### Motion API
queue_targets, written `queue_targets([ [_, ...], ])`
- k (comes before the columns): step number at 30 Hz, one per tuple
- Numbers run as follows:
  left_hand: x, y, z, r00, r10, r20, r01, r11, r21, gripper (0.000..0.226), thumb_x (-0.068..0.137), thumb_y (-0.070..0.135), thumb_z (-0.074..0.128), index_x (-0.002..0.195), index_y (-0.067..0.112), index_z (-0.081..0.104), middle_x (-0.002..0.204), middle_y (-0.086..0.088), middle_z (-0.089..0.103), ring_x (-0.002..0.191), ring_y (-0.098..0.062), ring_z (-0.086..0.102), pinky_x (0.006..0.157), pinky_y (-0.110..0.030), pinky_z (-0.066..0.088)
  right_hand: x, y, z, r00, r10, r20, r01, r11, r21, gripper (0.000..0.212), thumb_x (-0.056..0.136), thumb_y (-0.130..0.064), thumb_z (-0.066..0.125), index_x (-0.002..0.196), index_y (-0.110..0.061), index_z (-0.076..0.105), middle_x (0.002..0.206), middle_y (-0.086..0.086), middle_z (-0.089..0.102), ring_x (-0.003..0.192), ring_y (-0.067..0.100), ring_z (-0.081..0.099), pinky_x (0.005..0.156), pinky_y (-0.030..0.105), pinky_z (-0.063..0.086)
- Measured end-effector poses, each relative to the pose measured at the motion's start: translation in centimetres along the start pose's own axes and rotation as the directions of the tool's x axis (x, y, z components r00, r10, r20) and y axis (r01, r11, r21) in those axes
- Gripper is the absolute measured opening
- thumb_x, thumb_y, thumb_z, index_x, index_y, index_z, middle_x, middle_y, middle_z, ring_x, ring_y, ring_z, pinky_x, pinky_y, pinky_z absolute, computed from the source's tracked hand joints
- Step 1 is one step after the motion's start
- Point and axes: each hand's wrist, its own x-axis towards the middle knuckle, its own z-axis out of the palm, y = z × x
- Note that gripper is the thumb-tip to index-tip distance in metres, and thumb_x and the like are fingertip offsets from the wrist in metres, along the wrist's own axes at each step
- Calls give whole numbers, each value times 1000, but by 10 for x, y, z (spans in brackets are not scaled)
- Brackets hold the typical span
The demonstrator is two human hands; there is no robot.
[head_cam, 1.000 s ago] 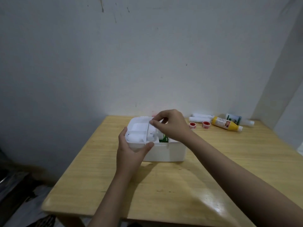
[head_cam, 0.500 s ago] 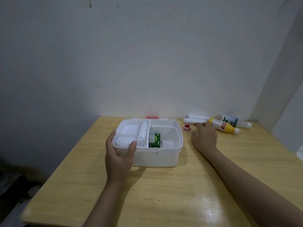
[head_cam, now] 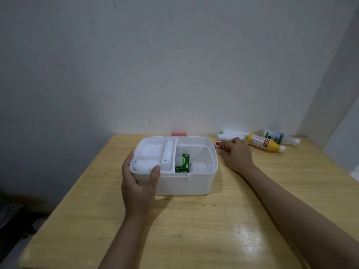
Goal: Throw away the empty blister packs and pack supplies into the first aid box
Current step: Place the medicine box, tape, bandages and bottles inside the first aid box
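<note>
The white first aid box (head_cam: pixel 186 186) stands open on the wooden table (head_cam: pixel 194 233). Its inner tray holds a long white bandage roll (head_cam: pixel 168 154) and a shorter white roll (head_cam: pixel 142 165); a green carton (head_cam: pixel 184 164) sits in the main compartment. My left hand (head_cam: pixel 138 188) grips the box's front left corner, thumb on the rim. My right hand (head_cam: pixel 236 155) rests on the table just right of the box, fingers curled around a small red-and-white tape roll that they mostly hide. A second tape roll (head_cam: pixel 217 143) lies by the fingertips.
At the back right lie two white wrapped rolls (head_cam: pixel 230 135), a yellow bottle (head_cam: pixel 263 144) and a white bottle with a green label (head_cam: pixel 276 136). A red piece (head_cam: pixel 178 134) shows behind the box. The wall runs along the table's far edge.
My right hand left the box, where it put a white roll into the tray, and moved right to the tape rolls. The left hand kept its hold on the box corner.
</note>
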Motion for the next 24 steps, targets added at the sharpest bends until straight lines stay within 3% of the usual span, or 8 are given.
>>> queue_targets([
  [7,-1,3,0,1000,-2,10,2,1000,-11,83,63,58,64,137,29,39,127,6,56,114,-13,58,88,-40,55,2,-2,-5,1000,14,-27,-14,1000,-13,22,86,-37,63,103,-26,72,97,0,68,100,31,52,77,34,38],
  [11,0,2,-1,1000,-6,8,6,1000,-3,84,63,59,63,137,28,40,128,6,56,114,-13,57,89,-40,54,-2,-3,-8,1000,-23,-11,23,1000,10,18,82,-36,66,97,-28,73,92,-1,69,93,29,57,77,40,48],
  [19,1,2,0,1000,-13,-3,13,1000,-11,82,63,60,64,135,30,40,127,6,56,115,-15,57,92,-44,52,-3,-34,-53,974,-155,-167,175,978,116,17,83,-35,68,94,-22,73,84,5,67,83,30,56,78,39,44],
  [24,1,1,-1,1000,-27,8,27,1000,-12,83,62,62,65,135,35,38,129,6,55,116,-15,56,90,-45,53,-3,-85,-84,955,-215,-205,262,935,238,25,79,-48,64,91,-28,72,84,2,68,84,28,60,75,44,51],
])
